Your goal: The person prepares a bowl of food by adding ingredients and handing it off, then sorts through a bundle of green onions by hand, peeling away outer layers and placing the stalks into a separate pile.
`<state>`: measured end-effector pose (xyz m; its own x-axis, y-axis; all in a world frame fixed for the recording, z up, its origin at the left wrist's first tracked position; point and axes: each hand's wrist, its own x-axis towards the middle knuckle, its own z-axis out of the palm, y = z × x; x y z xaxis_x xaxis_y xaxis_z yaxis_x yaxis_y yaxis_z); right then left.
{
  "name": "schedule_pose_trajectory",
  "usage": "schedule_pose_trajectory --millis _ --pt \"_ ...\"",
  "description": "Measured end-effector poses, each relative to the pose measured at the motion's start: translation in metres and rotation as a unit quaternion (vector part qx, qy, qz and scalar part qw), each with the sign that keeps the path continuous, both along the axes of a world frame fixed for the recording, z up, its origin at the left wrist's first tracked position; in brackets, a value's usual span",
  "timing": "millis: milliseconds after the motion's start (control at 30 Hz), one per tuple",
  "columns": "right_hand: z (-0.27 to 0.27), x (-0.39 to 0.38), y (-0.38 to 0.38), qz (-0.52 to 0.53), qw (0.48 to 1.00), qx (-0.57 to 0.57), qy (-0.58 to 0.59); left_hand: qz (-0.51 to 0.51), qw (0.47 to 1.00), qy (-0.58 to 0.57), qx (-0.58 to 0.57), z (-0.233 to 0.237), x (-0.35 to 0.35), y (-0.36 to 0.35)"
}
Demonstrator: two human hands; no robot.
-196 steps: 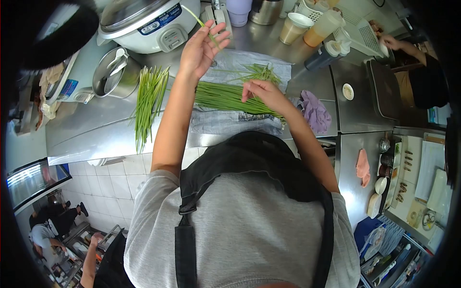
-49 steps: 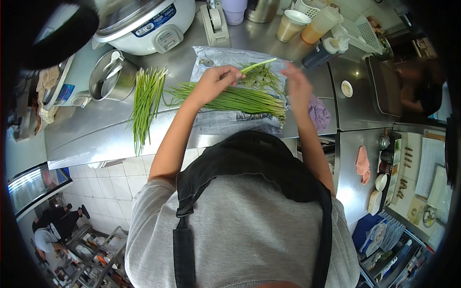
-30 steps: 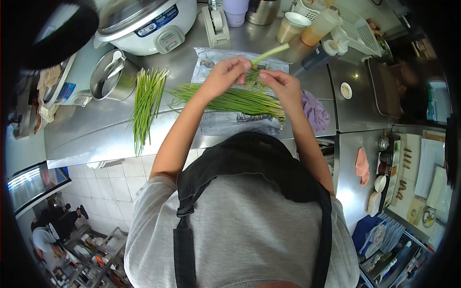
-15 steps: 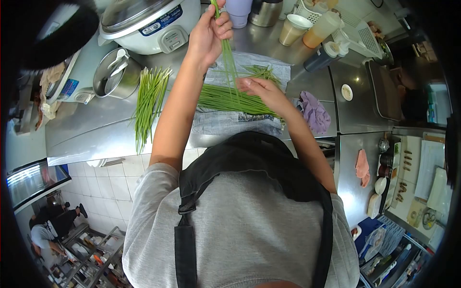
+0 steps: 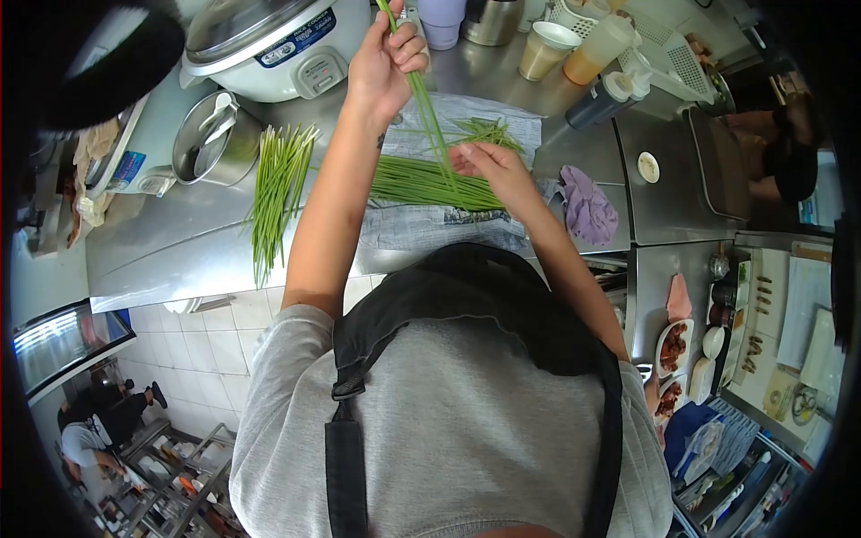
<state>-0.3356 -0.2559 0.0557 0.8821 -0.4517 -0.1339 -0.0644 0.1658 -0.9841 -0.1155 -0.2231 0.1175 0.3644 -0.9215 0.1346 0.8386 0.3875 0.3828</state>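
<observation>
My left hand [image 5: 391,67], raised at the top middle, is closed around the upper part of a few long green chives [image 5: 429,115]. Their lower lengths hang slanting down to my right hand [image 5: 491,170]. The fingers of that hand are bent in a pinch at the stalks, with the tips partly hidden. Beneath both hands lies a thick bunch of chives [image 5: 413,182] on newspaper [image 5: 421,229]. Some short loose green pieces [image 5: 489,133] lie on the paper behind the bunch. Left of my left arm, a separate bunch with pale ends [image 5: 280,197] rests on the steel counter [image 5: 170,242].
A rice cooker [image 5: 309,76] and a steel pot [image 5: 190,134] with white utensils stand at left. Cups and sauce bottles [image 5: 603,100] line the back. A purple cloth [image 5: 587,206] lies at right. Plates of dark reddish food [image 5: 673,348] sit farther right, near another person's hand.
The chives in my left hand have shifted slightly, their lower ends moving right and down. My right hand has barely moved. Plates of food and another person's limbs have appeared at right.
</observation>
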Motion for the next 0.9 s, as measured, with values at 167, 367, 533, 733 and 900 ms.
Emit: schedule_pose_trajectory --millis 167,367,533,733,900 --pt "0.005 0.002 0.007 0.027 0.997 0.078 0.009 -0.02 1.0 -0.001 -0.013 -0.002 0.002 0.002" --pt "0.002 0.002 0.008 0.055 0.995 0.083 -0.003 -0.016 1.0 0.007 -0.019 -0.005 0.003 0.001" --pt "0.009 0.002 0.011 0.086 0.992 0.092 0.002 -0.007 1.0 0.012 -0.007 -0.005 0.004 0.0" --pt "0.013 0.001 0.013 0.111 0.978 0.179 0.003 -0.022 0.999 0.021 -0.028 -0.006 0.005 0.001" --pt "0.005 0.0 0.015 0.134 0.958 0.252 -0.019 -0.075 0.993 0.041 -0.081 -0.009 0.011 -0.001"
